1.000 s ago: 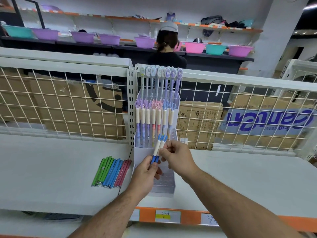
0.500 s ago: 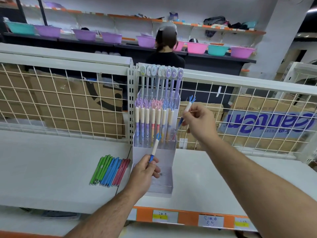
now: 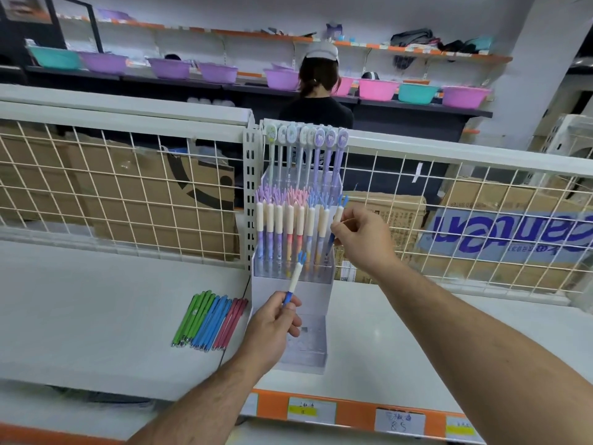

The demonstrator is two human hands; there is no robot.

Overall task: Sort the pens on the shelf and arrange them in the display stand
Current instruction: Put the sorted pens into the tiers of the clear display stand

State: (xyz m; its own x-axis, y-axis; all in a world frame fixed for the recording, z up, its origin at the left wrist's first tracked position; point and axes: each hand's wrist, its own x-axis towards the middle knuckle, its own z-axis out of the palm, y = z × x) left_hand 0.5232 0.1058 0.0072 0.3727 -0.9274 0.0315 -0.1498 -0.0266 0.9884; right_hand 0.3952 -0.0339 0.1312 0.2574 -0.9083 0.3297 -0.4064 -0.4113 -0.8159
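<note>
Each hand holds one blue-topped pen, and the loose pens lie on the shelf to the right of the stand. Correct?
No. The head view shows the loose pens lying left of the stand; the left hand and right hand each hold one blue-topped pen.

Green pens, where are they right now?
In the head view, the green pens lie flat on the white shelf, left of the display stand, next to the blue pens.
</note>
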